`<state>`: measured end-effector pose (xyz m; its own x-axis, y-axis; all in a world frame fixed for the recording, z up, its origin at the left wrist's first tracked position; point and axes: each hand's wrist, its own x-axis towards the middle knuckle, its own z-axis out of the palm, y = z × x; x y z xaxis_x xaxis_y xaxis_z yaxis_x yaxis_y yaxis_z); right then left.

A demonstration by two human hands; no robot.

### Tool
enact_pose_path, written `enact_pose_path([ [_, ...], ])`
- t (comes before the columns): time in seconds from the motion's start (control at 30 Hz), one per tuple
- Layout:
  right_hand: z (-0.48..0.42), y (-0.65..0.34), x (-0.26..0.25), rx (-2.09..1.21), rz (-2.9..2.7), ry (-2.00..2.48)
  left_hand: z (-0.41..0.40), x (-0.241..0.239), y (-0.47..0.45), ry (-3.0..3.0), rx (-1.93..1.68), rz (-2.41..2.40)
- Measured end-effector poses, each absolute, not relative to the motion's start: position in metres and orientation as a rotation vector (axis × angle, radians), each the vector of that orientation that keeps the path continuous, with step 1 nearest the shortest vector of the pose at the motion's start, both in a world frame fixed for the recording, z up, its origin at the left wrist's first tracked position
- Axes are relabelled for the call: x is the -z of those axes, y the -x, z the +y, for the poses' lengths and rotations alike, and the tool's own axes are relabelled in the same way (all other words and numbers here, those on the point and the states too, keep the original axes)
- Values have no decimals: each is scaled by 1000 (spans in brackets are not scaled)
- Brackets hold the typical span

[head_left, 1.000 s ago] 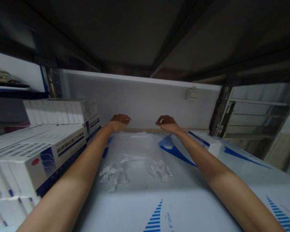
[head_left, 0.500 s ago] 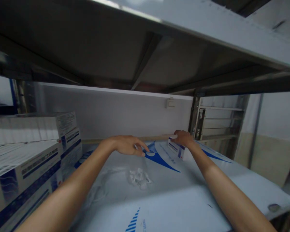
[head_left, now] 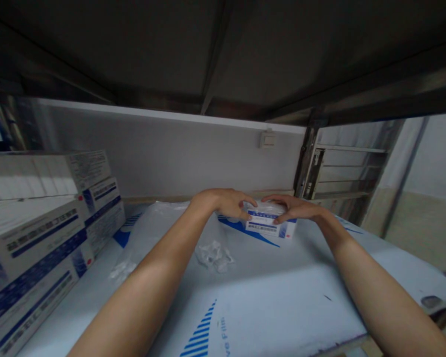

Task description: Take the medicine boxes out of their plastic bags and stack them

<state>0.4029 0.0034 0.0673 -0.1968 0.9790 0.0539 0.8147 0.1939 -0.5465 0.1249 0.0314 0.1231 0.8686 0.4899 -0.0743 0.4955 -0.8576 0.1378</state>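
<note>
A small white carton (head_left: pixel 262 225) with blue and purple print sits toward the back right of the shelf, its long printed side facing me. My left hand (head_left: pixel 226 203) grips its left end, thumb on the front and fingers over the top. At the right part, my right hand (head_left: pixel 292 207) holds the same carton, thumb against the front and fingers behind the upper edge. Something clear and shiny like plastic shows on the carton's top. Left of the carton, a crumpled clear plastic bag (head_left: pixel 213 255) lies on the shelf surface (head_left: pixel 282 292).
Stacked white cartons (head_left: pixel 40 238) with blue bands stand along the left side. Close above hangs the dark underside of an upper shelf (head_left: pixel 141 54). A wall with a switch (head_left: pixel 267 140) is behind, and a metal rack post (head_left: pixel 307 158) rises at the back right.
My left hand has moved right, from over the bare shelf onto the carton. The carton now turns its long printed side toward me, with both hands on it. The view has tilted down slightly.
</note>
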Motion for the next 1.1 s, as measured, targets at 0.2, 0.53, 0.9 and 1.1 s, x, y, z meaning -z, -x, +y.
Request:
enact_pose_path([
  [0.2, -1, -388, -69, -1017, -2067, 1366, 47, -98, -143, -2944, -248, 483],
  [0.53, 2, -381, -57, -1084, -1893, 1231, 28, -102, -152, -2926, -213, 415],
  [0.9, 9, -384, -49, -1055, -1866, 1265, 23, -121, -158, -2946, -34, 411],
  [1.1, 10, -381, -47, -1022, -1928, 1226, 24, -122, -170, -2975, 21, 496],
])
